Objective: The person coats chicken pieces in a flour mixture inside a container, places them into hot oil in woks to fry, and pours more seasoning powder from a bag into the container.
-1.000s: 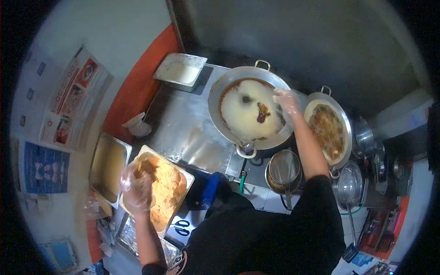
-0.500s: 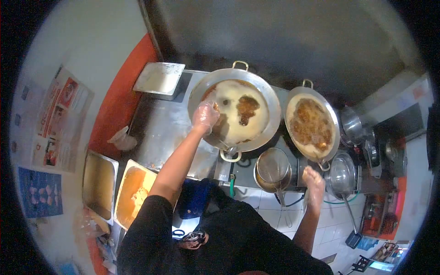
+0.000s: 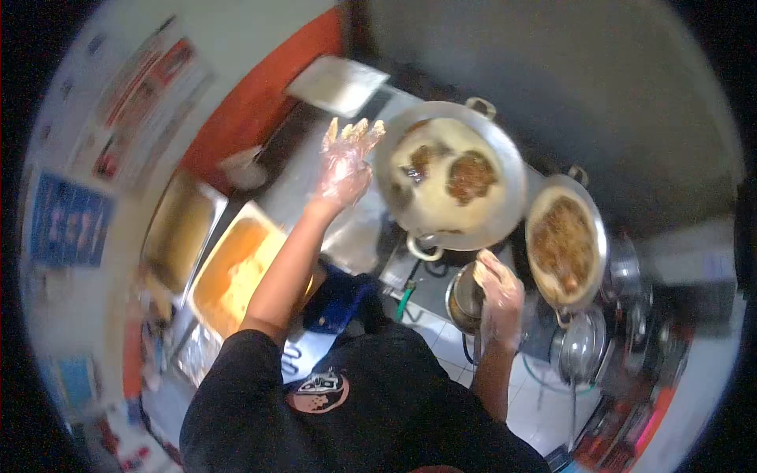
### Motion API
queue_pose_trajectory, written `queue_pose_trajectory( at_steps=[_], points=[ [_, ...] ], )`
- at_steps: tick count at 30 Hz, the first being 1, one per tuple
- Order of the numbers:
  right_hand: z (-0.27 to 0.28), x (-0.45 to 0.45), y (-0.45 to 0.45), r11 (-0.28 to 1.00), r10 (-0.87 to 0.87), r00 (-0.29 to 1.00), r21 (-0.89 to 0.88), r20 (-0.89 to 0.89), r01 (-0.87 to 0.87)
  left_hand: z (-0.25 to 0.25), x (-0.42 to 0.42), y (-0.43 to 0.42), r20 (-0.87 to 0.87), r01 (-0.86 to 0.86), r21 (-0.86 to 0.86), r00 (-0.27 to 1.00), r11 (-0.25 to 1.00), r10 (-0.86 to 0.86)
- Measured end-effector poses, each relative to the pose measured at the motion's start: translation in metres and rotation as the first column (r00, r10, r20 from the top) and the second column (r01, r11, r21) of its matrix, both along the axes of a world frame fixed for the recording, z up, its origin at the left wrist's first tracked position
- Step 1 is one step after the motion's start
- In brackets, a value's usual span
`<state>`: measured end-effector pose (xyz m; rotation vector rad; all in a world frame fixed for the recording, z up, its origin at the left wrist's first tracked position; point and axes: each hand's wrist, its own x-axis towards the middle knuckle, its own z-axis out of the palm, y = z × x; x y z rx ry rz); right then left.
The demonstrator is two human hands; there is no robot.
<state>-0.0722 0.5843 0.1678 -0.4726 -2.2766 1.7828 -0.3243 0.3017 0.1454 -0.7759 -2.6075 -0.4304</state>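
Observation:
My left hand (image 3: 347, 164), in a clear plastic glove, is raised beside the left rim of a large wok (image 3: 511, 189). Its fingers are spread, tipped with pale batter, and hold nothing. Foamy oil fills the wok, with browned frying pieces (image 3: 471, 178) floating in it. My right hand (image 3: 501, 296), gloved too and smeared with batter, hovers above a round strainer (image 3: 465, 299) below the wok. The right fingers are stretched out, with nothing visible in them. To the right, a second wok (image 3: 601, 236) holds bubbling oil and a brown mass of frying food (image 3: 561, 246).
On my left are a steel tray (image 3: 260, 217) with pale battered pieces and another deep steel pan (image 3: 217, 206). A rectangular metal container (image 3: 339, 85) stands at the back left. A long-handled strainer (image 3: 583, 347) hangs at the right. Wok handles (image 3: 426, 251) stick out toward me.
My left hand has come away from over the wok and spread its fingers. The right hand has risen toward the wok. The view has turned, and a second browned patch shows in the oil.

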Motion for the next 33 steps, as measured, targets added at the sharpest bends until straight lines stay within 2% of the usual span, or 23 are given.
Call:
queue_pose_trajectory(
  at_steps=[1,2,3,5,6,7,8,9,10,12,13,14,17,20,23,25,26,27,28,29,30,32,33],
  points=[
    [-0.001,-0.018,-0.027,0.957,0.081,0.995,-0.276,-0.051,-0.092,0.014,0.03,-0.032,-0.033,-0.047,0.006,0.998,0.999,0.047],
    [0.0,-0.035,-0.052,0.913,0.187,0.98,-0.357,-0.066,-0.198,0.019,0.061,-0.066,-0.068,-0.106,0.008,0.992,0.994,0.106],
    [-0.001,-0.051,-0.08,0.847,0.294,0.952,-0.439,-0.084,-0.3,0.017,0.09,-0.1,-0.005,-0.176,0.086,0.984,0.981,0.178],
    [-0.004,-0.075,-0.137,0.775,0.552,0.833,-0.341,-0.046,-0.533,0.018,0.152,-0.158,0.1,-0.311,0.246,0.95,0.918,0.295],
    [-0.003,-0.084,-0.163,0.726,0.646,0.762,-0.278,-0.036,-0.629,0.0,0.19,-0.181,0.203,-0.537,0.276,0.843,0.797,0.498],
    [-0.005,-0.091,-0.188,0.605,0.768,0.629,-0.187,-0.123,-0.774,-0.022,0.218,-0.21,0.222,-0.631,0.315,0.776,0.709,0.591],
    [-0.021,-0.096,-0.218,0.521,0.826,0.556,-0.25,-0.095,-0.816,-0.032,0.241,-0.231,0.197,-0.768,0.198,0.639,0.609,0.743],
    [-0.028,-0.099,-0.252,0.473,0.864,0.501,-0.262,-0.048,-0.841,-0.052,0.259,-0.256,0.279,-0.793,0.067,0.598,0.606,0.751],
    [-0.036,-0.102,-0.285,0.429,0.894,0.447,-0.277,-0.001,-0.86,-0.077,0.273,-0.282,0.357,-0.794,-0.066,0.548,0.605,0.757],
    [-0.069,-0.122,-0.348,0.328,0.888,0.337,0.083,0.312,-0.941,-0.095,0.281,-0.302,0.479,-0.72,-0.3,0.454,0.626,0.751],
    [-0.109,-0.132,-0.384,0.343,0.871,0.371,0.143,0.322,-0.928,-0.097,0.274,-0.294,0.52,-0.657,-0.397,0.414,0.641,0.747],
    [-0.142,-0.138,-0.415,0.358,0.851,0.407,0.2,0.332,-0.912,-0.109,0.27,-0.296,0.558,-0.653,-0.421,0.361,0.63,0.747],
    [-0.151,-0.134,-0.477,-0.04,0.673,0.258,0.383,0.693,-0.923,-0.168,0.258,-0.314,0.66,-0.763,-0.371,0.185,0.53,0.728],
    [-0.167,-0.116,-0.493,-0.245,0.684,0.25,0.538,0.685,-0.806,-0.152,0.255,-0.304,0.713,-0.791,-0.352,0.119,0.5,0.691],
    [-0.164,-0.104,-0.483,0.051,0.76,0.343,0.476,0.552,-0.878,-0.166,0.244,-0.316,0.831,-0.813,-0.301,0.034,0.499,0.556],
    [-0.139,-0.107,-0.467,0.199,0.835,0.366,0.394,0.412,-0.897,-0.199,0.234,-0.334,0.838,-0.601,-0.338,0.159,0.725,0.523],
    [-0.125,-0.108,-0.457,0.266,0.86,0.382,0.342,0.338,-0.901,-0.195,0.234,-0.334,0.836,-0.592,-0.343,0.161,0.729,0.524],
    [-0.117,-0.107,-0.448,0.332,0.916,0.337,0.059,0.219,-0.941,-0.19,0.235,-0.333,0.835,-0.584,-0.347,0.163,0.734,0.525],
    [-0.112,-0.106,-0.437,0.333,0.943,0.322,-0.234,0.086,-0.913,-0.148,0.243,-0.315,0.829,-0.686,-0.339,0.105,0.643,0.549],
    [-0.114,-0.113,-0.428,0.293,0.955,0.291,-0.306,0.054,-0.906,-0.122,0.248,-0.303,0.826,-0.775,-0.328,0.043,0.54,0.562],
    [-0.116,-0.119,-0.42,0.251,0.965,0.262,-0.377,0.022,-0.892,-0.12,0.252,-0.3,0.807,-0.766,-0.316,0.094,0.56,0.583],
    [-0.139,-0.139,-0.409,0.163,0.972,0.139,-0.115,0.19,-0.98,-0.122,0.257,-0.297,0.76,-0.738,-0.297,0.201,0.606,0.618],
    [-0.152,-0.141,-0.411,0.182,0.941,0.2,0.089,0.273,-0.979,-0.136,0.254,-0.303,0.784,-0.74,-0.289,0.181,0.607,0.594]
  ],
)
